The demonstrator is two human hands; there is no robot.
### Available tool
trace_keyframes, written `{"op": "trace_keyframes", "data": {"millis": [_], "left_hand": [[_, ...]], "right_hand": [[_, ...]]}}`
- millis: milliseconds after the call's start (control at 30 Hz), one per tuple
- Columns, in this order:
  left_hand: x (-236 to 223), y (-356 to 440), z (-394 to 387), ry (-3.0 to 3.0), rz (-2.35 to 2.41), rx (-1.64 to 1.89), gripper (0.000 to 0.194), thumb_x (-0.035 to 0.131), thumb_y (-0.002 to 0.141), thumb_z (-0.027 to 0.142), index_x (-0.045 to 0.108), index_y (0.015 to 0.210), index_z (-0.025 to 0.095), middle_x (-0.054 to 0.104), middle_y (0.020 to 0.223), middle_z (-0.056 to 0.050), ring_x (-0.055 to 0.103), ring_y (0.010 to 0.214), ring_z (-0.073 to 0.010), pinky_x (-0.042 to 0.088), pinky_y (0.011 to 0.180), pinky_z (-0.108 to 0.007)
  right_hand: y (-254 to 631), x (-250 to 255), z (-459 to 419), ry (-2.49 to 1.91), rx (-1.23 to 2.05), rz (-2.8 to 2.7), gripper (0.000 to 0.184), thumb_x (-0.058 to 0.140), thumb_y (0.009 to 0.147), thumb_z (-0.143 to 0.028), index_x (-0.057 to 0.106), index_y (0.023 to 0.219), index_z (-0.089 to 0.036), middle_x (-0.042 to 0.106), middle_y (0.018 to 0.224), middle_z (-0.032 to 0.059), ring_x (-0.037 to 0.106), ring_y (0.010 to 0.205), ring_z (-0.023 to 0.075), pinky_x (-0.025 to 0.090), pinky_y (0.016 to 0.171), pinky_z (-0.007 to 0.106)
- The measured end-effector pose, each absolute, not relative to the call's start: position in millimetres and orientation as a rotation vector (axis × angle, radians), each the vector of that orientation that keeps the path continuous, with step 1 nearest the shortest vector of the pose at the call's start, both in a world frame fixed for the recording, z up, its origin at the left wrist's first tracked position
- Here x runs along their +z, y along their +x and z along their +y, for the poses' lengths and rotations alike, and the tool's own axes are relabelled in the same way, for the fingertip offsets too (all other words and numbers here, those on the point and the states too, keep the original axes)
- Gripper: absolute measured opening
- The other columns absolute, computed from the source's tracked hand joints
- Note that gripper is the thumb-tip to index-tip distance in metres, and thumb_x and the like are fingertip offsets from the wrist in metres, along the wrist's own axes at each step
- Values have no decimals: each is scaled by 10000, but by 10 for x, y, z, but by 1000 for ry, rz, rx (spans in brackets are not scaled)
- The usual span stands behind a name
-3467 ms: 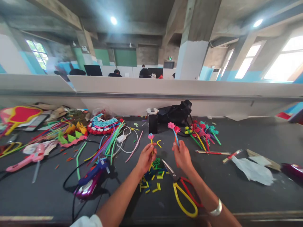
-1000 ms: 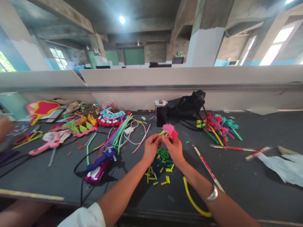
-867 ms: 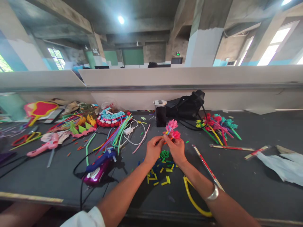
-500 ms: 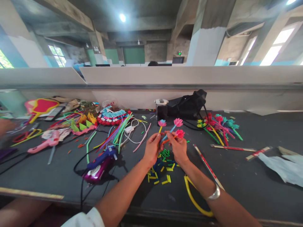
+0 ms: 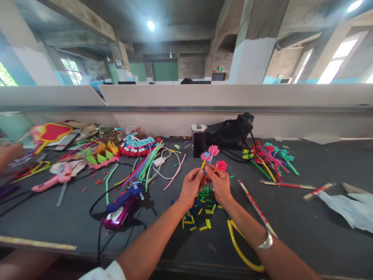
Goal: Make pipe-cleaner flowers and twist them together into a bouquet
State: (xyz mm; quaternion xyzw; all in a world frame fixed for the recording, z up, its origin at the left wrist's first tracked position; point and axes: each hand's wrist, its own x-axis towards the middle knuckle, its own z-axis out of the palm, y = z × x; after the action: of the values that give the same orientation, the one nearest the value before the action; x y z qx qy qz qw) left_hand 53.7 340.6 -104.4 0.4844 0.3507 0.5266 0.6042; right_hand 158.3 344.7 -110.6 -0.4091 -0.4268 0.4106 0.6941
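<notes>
My left hand [image 5: 190,187] pinches the yellow stem of an artificial flower with a pink-and-blue head [image 5: 205,156]. Close beside it, fingertips nearly meeting, my right hand [image 5: 222,187] grips two more artificial flowers: a pink one [image 5: 213,150] on a blue stem and a deeper pink one [image 5: 221,165] on an orange stem. The stems come together between both hands, and fingers partly hide them. Below the hands lie many short cut pieces [image 5: 209,212] in green, yellow and blue. Scissors with a yellow handle loop [image 5: 240,249] are mostly covered by my right forearm.
Glue guns, one blue [image 5: 124,197] and one pink [image 5: 55,179], lie left with loose cords. Colourful stems [image 5: 148,161] lie behind them. More flowers [image 5: 271,155], red-and-white strips [image 5: 258,206] and a black bag [image 5: 230,134] are beyond. Another person's hand [image 5: 10,153] shows far left.
Earlier the hands were apart, each with flowers; they came together over the cut pieces. Since half a second ago, the yellow-stemmed flower has shifted right against the blue-stemmed one.
</notes>
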Motion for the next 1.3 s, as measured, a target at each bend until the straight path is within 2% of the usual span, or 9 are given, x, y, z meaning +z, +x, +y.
{"op": "trace_keyframes", "data": {"millis": [233, 433, 567, 700, 900, 1100, 1200, 1300], "left_hand": [[-1089, 533, 3428, 1145, 712, 1135, 398, 681, 778, 540, 604, 743, 151, 541, 601, 29, 395, 454, -52, 244, 422, -198], [-1057, 513, 3433, 1135, 615, 1055, 389, 708, 764, 509, 592, 711, 142, 507, 591, 31, 357, 451, -48, 227, 436, -219], [-1029, 489, 3437, 1124, 594, 1013, 389, 749, 731, 477, 601, 675, 122, 481, 585, 28, 356, 463, -46, 193, 446, -230], [-1049, 480, 3451, 1100, 596, 1040, 373, 762, 724, 454, 607, 676, 119, 402, 559, 57, 279, 455, -31, 154, 450, -232], [-1061, 480, 3453, 1074, 610, 1012, 385, 783, 694, 468, 622, 685, 118, 449, 566, 39, 326, 461, -40, 176, 451, -225], [-1079, 491, 3456, 1029, 636, 1041, 418, 787, 675, 499, 575, 652, 140, 462, 551, 46, 336, 427, -36, 174, 422, -214], [-1085, 493, 3454, 1019, 641, 1053, 416, 775, 689, 505, 559, 658, 151, 469, 550, 51, 350, 411, -37, 186, 411, -211], [-1076, 485, 3454, 1027, 640, 1039, 403, 763, 708, 499, 567, 669, 150, 501, 575, 38, 380, 411, -40, 199, 411, -209]], "right_hand": [[1590, -1103, 3446, -876, 937, -953, 321, 766, 696, -470, 663, 642, -170, 521, 474, -52, 446, 411, 87, 376, 415, 232], [1606, -1077, 3448, -866, 918, -957, 298, 767, 687, -463, 685, 676, -177, 557, 521, -44, 444, 430, 88, 370, 407, 230], [1618, -1099, 3476, -866, 882, -957, 262, 762, 693, -438, 715, 698, -181, 589, 551, -32, 476, 498, 104, 397, 473, 238], [1628, -1152, 3518, -866, 852, -973, 217, 774, 683, -395, 742, 717, -183, 669, 660, -9, 545, 617, 131, 449, 600, 264], [1631, -1167, 3510, -887, 836, -999, 219, 768, 696, -388, 763, 799, -195, 711, 716, 2, 572, 644, 144, 459, 630, 277], [1612, -1109, 3452, -893, 894, -1078, 265, 745, 723, -428, 765, 870, -209, 745, 847, 32, 565, 581, 137, 462, 553, 269], [1617, -1123, 3458, -897, 903, -1097, 282, 745, 725, -437, 767, 889, -208, 734, 826, 27, 574, 578, 137, 471, 556, 268], [1620, -1150, 3471, -910, 917, -1112, 294, 721, 751, -445, 771, 918, -208, 707, 746, 10, 515, 468, 110, 430, 476, 260]]}}
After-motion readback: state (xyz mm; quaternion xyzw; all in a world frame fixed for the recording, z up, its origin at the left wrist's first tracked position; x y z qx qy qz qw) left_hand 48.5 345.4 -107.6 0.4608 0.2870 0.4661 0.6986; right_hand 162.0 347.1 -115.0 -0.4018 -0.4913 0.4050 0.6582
